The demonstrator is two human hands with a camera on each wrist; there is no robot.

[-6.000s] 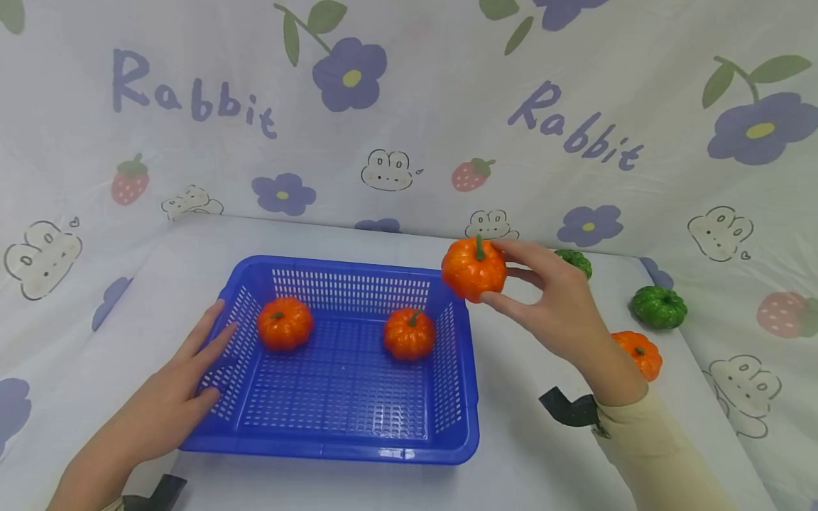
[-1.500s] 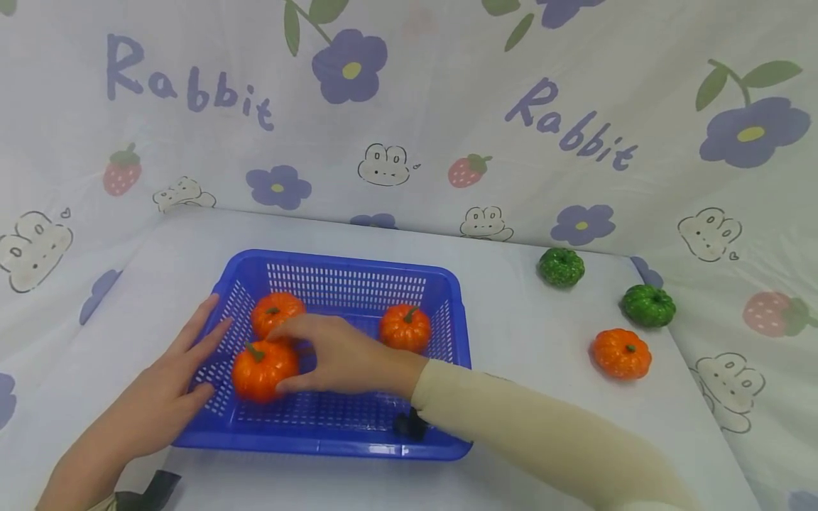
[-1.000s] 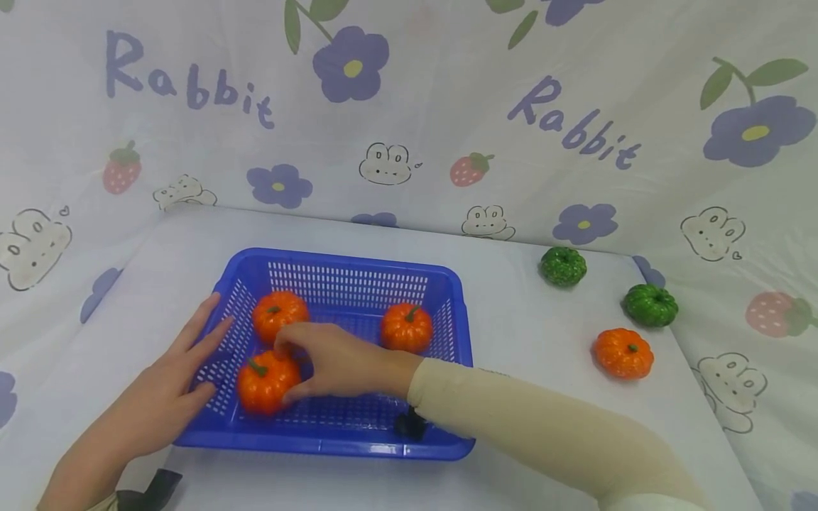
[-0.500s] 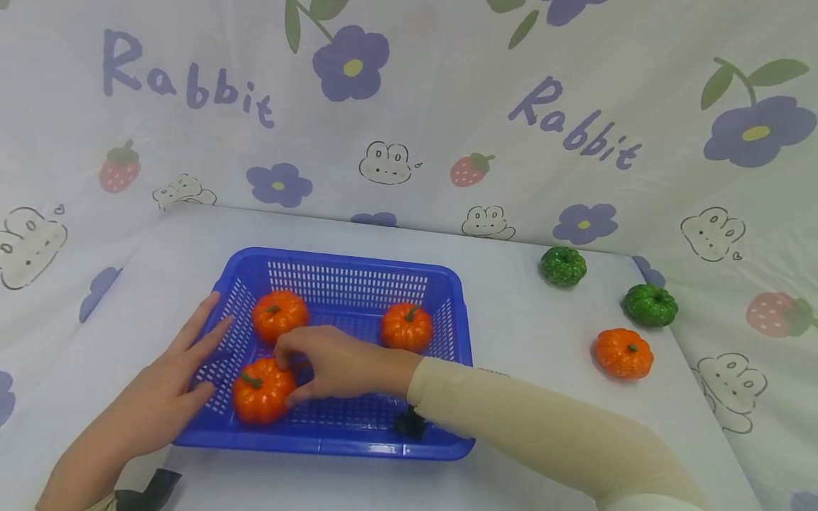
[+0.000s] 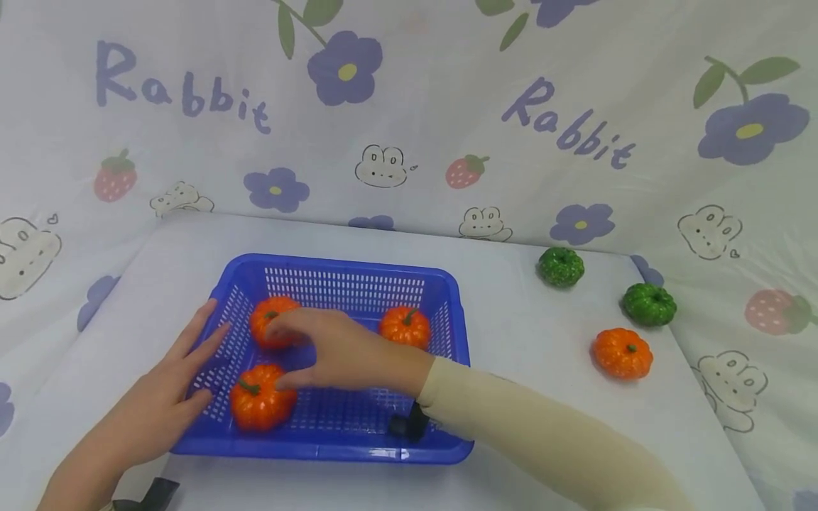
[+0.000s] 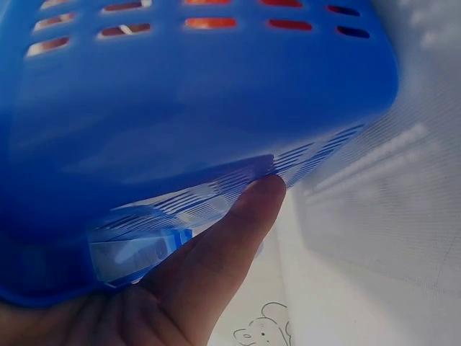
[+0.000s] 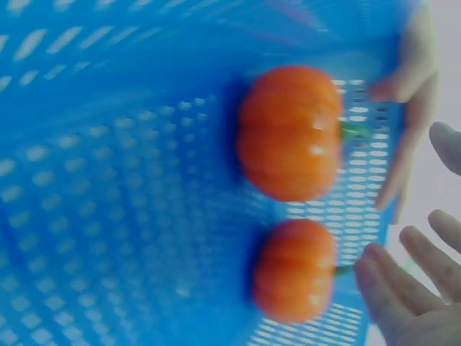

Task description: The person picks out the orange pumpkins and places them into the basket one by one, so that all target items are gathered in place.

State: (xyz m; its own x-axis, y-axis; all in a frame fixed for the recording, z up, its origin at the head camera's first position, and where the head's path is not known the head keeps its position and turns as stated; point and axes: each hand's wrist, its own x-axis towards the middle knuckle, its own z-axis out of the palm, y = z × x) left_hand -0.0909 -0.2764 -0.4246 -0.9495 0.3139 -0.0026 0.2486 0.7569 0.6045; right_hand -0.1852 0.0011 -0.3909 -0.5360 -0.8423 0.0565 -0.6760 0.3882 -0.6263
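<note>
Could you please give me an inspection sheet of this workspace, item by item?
Surface: table under a white printed cloth.
Job's things: blue basket holding three orange pumpkins: near-left, far-left, far-right.
Clutter: one orange pumpkin and two green pumpkins on the table, right of the basket.
Grips: left hand lies flat against the basket's left wall; right hand open above the near-left pumpkin, holding nothing.
Cables: nothing seen.
Surroundings: cloth backdrop with flowers, rabbits, strawberries.
</note>
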